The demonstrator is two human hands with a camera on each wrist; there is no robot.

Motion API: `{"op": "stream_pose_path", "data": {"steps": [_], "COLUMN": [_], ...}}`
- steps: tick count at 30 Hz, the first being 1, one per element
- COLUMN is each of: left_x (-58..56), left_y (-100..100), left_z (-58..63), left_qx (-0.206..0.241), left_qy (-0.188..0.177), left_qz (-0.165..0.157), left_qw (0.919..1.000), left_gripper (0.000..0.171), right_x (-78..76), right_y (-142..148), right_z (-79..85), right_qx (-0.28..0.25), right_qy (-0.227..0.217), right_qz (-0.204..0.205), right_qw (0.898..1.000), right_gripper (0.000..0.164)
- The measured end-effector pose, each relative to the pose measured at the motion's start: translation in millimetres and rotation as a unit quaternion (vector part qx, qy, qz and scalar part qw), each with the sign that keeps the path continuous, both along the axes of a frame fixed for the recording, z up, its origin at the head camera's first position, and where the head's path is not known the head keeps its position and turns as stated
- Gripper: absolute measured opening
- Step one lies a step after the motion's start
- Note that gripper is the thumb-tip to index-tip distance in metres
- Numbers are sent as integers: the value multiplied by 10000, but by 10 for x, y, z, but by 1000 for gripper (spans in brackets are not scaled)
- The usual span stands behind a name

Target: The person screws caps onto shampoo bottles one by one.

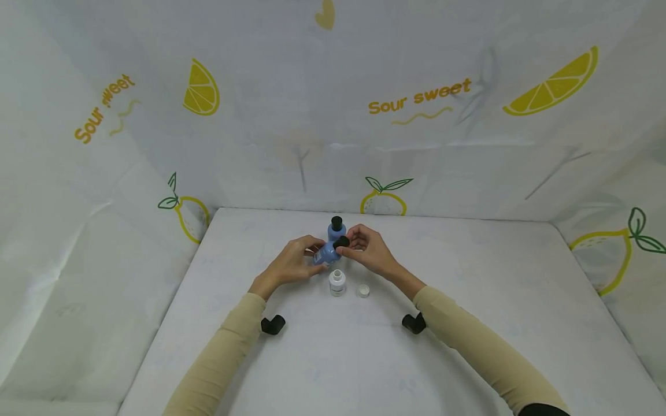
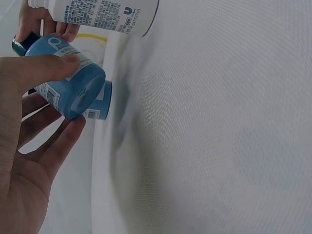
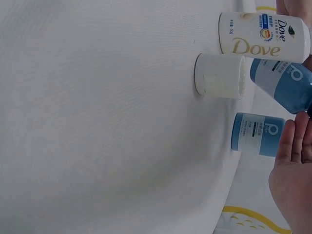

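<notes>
My left hand (image 1: 291,261) grips a small blue bottle (image 1: 325,255) between thumb and fingers, tilted so its black cap (image 1: 341,242) points up and to the right. At that cap, the thumb and fingers of my right hand (image 1: 376,253) pinch it from the right side. Directly behind stands a second blue bottle (image 1: 336,233), upright and black-capped. Nearer to me is a white Dove bottle (image 3: 263,36), whose neck (image 1: 337,273) is uncapped. Its right-hand neighbour is a loose white cap (image 1: 363,290) lying on the table.
Two short black objects (image 1: 273,325) lie by the forearms, one on each side. The white table (image 1: 333,358) meets a pale hanging sheet (image 1: 270,127) with lemon prints at its back edge, and the sheet also runs along both sides.
</notes>
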State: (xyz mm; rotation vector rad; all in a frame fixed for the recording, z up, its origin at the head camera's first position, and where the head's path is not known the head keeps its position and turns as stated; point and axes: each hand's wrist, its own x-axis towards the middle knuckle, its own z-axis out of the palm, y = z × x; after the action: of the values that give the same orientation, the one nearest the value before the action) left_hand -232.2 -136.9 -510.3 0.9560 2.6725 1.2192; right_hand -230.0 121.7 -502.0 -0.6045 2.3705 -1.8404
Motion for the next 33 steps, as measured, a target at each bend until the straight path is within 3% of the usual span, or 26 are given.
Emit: {"op": "stream_pose_path", "data": {"steps": [16, 21, 27, 33], "left_x": [-14, -14, -5, 4], "left_y": [-26, -27, -33, -25], "left_z": [5, 0, -9, -7], "left_qx": [10, 57, 40, 2], "left_qy": [-1, 34, 62, 20], "left_qz": [7, -108, -234, -188], "left_qw": [10000, 9999, 9997, 9998], "left_gripper": [53, 52, 52, 52], "right_x": [-32, -40, -64, -78], "right_y": [51, 85, 126, 140], "right_z": [60, 135, 185, 172], "right_qx": [284, 262, 237, 307], "right_qy": [-54, -147, 94, 208], "right_qz": [113, 476, 1193, 1280], "right_qw": [9995, 9984, 9925, 9911], "right_gripper": [37, 45, 47, 43]}}
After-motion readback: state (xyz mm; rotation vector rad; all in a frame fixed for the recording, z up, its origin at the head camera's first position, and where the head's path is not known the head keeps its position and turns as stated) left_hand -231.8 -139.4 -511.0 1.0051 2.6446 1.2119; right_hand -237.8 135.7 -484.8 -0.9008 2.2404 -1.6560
